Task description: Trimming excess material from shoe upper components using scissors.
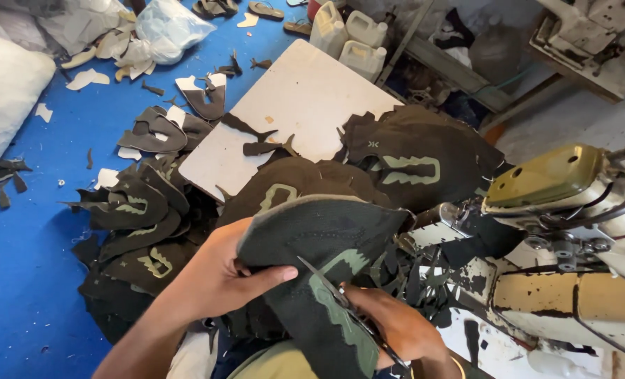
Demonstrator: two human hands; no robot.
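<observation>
Just left of the sewing machine (pixel 572 231), our left hand (pixel 218 277) pinching a dark shoe upper (pixel 312 245), right hand (pixel 397 326) gripping scissors (pixel 340 298) against it

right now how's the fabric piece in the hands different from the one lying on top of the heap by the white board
The held piece is bent over the left hand and gripped by its fingers, with scissors in the right hand at its pale patch. The heap piece lies spread flat, untouched, its pale patch showing whole. The held one looks greyer, the heap one browner. Both are dark cut fabric with a light patch.
</observation>
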